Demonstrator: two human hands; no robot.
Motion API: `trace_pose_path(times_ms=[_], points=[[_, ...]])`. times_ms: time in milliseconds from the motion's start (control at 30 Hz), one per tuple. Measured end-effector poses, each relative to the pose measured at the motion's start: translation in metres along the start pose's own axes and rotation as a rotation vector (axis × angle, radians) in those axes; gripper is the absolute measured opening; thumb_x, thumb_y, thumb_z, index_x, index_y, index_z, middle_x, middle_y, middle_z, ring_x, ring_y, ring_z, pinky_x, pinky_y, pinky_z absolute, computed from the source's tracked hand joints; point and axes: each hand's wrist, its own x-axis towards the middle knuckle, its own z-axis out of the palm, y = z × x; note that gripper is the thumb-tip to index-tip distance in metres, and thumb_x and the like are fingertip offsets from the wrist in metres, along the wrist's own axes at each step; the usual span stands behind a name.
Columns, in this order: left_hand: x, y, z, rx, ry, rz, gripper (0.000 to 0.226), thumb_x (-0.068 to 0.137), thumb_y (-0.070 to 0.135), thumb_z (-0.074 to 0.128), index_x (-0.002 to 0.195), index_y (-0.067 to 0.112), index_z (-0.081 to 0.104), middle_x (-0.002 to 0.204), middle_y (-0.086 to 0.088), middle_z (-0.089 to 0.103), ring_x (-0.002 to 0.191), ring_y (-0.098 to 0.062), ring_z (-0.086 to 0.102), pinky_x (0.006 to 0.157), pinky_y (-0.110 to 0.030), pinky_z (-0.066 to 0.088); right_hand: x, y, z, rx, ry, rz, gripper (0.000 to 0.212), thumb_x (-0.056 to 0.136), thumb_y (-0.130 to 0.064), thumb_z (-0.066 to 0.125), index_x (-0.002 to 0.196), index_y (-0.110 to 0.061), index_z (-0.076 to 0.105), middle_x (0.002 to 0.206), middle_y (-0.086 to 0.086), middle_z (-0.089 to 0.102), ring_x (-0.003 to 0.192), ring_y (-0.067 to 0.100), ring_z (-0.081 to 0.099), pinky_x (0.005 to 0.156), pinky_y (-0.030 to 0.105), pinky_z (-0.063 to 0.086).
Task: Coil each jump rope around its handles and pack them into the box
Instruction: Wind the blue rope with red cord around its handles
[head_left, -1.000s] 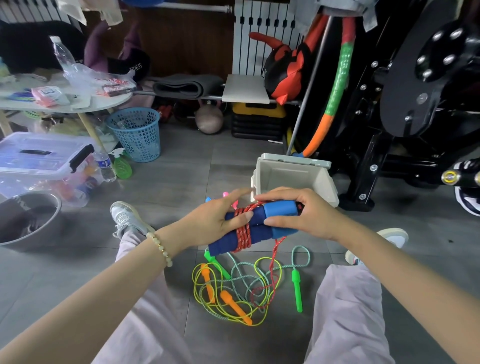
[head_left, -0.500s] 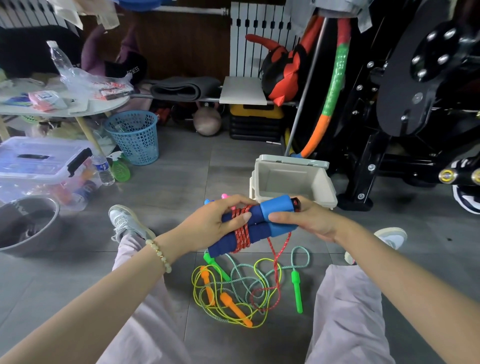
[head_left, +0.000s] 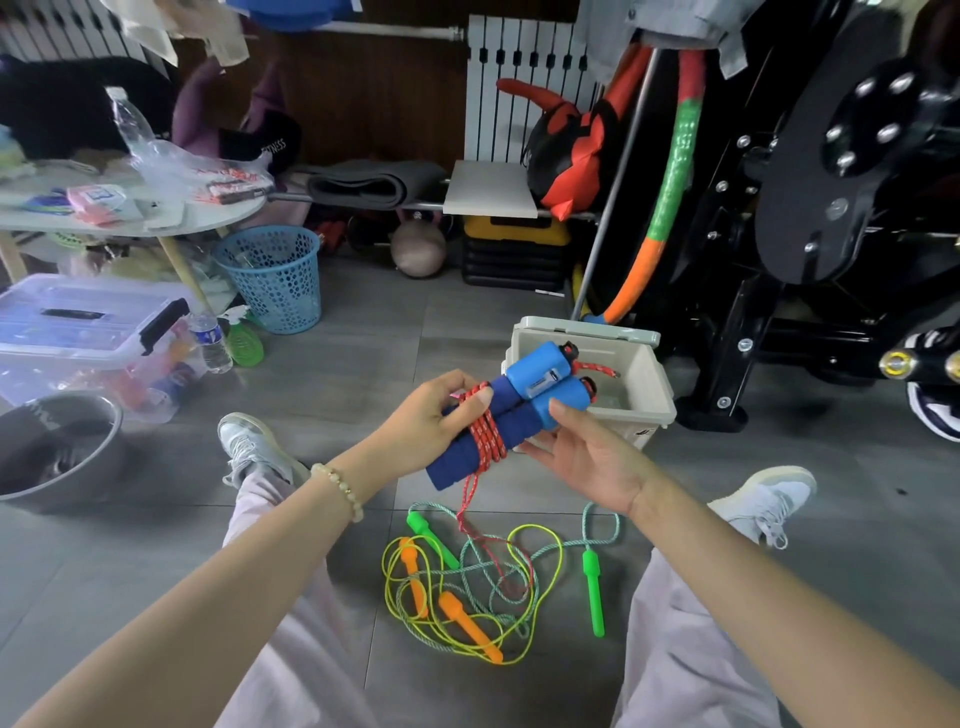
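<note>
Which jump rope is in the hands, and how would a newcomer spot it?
Find the beige box on the grey floor. Right in front of it, the left hand and right hand hold two blue foam handles side by side. Unlike the orange-handled rope and green-handled rope lying loose below, its red rope is wound around the handles.

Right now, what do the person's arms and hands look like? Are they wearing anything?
Both arms are bare: no sleeves, no gloves. By the left hand, the wrist wears a bracelet of pale round beads. The right hand and its wrist wear nothing visible.
</note>
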Motion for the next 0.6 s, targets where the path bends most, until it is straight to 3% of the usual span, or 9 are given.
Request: trace_pose_path(times_ms=[100, 200, 233, 300, 400, 467, 533, 600], points=[[0.006, 0.003, 0.004, -0.034, -0.009, -0.024, 0.020, 0.099, 0.025, 0.045, 0.080, 0.020, 0.051, 0.063, 0.005, 0.052, 0.052, 0.000, 0.046, 0.054, -0.013, 0.038, 0.002, 0.010, 0.010, -0.079, -0.022, 0.048, 0.088, 0.054, -0.048, 0.086, 0.129, -0.018, 0.049, 0.127, 0.003, 0.058, 0.122, 0.018, 0.051, 0.113, 0.039, 0.028], [0.012, 0.002, 0.003, -0.004, -0.025, -0.024, 0.026, 0.098, 0.026, 0.047, 0.084, 0.006, 0.053, 0.065, -0.003, 0.052, 0.059, -0.011, 0.043, 0.057, -0.025, 0.037, 0.003, 0.012, 0.018, -0.219, 0.002, 0.054, 0.040, 0.078, -0.038, 0.071, 0.112, -0.022, 0.058, 0.107, -0.005, 0.068, 0.105, 0.009, 0.061, 0.107, 0.034, 0.035], [0.013, 0.001, 0.002, 0.009, -0.023, -0.025, 0.027, 0.098, 0.027, 0.048, 0.086, 0.003, 0.054, 0.067, -0.005, 0.053, 0.060, -0.013, 0.043, 0.058, -0.027, 0.037, 0.003, 0.011, 0.020, -0.283, 0.027, 0.033, 0.026, 0.084, -0.033, 0.062, 0.107, -0.021, 0.059, 0.098, -0.007, 0.070, 0.097, 0.006, 0.063, 0.101, 0.031, 0.040], [0.015, 0.000, -0.002, 0.040, 0.009, -0.018, 0.023, 0.098, 0.027, 0.049, 0.085, 0.009, 0.055, 0.065, -0.001, 0.055, 0.056, -0.008, 0.045, 0.057, -0.022, 0.038, 0.003, 0.007, 0.025, -0.384, 0.056, 0.012, 0.017, 0.091, -0.028, 0.050, 0.096, -0.015, 0.060, 0.084, -0.003, 0.066, 0.080, 0.009, 0.063, 0.082, 0.022, 0.047], [0.017, -0.003, -0.007, 0.140, 0.091, -0.013, 0.021, 0.097, 0.028, 0.050, 0.076, 0.024, 0.051, 0.062, 0.007, 0.054, 0.052, -0.002, 0.045, 0.055, -0.015, 0.037, 0.001, 0.003, 0.032, -0.619, 0.115, 0.037, 0.021, 0.096, -0.029, 0.047, 0.082, -0.014, 0.052, 0.066, -0.006, 0.049, 0.057, 0.006, 0.044, 0.058, 0.016, 0.038], [0.019, -0.007, -0.008, 0.179, 0.116, -0.037, 0.021, 0.097, 0.031, 0.049, 0.079, 0.022, 0.053, 0.065, 0.000, 0.057, 0.057, -0.010, 0.046, 0.057, -0.021, 0.038, 0.000, 0.001, 0.030, -0.878, 0.122, 0.005, 0.013, 0.097, -0.024, 0.049, 0.092, -0.014, 0.055, 0.067, -0.013, 0.059, 0.063, 0.004, 0.055, 0.064, 0.017, 0.045], [0.020, -0.008, -0.010, 0.215, 0.111, -0.055, 0.023, 0.096, 0.033, 0.049, 0.087, 0.014, 0.058, 0.072, -0.006, 0.062, 0.063, -0.016, 0.050, 0.062, -0.028, 0.042, -0.003, -0.002, 0.026, -1.215, 0.131, -0.057, 0.016, 0.095, -0.025, 0.052, 0.106, -0.015, 0.059, 0.091, -0.003, 0.068, 0.088, 0.016, 0.063, 0.083, 0.034, 0.050], [0.020, -0.007, -0.013, 0.250, 0.105, -0.068, 0.027, 0.096, 0.034, 0.050, 0.095, 0.009, 0.061, 0.082, -0.010, 0.066, 0.069, -0.020, 0.054, 0.068, -0.033, 0.045, -0.010, -0.009, 0.029, -1.538, 0.156, -0.088, 0.022, 0.095, -0.029, 0.050, 0.113, -0.017, 0.057, 0.099, 0.006, 0.066, 0.093, 0.026, 0.059, 0.080, 0.037, 0.048]])
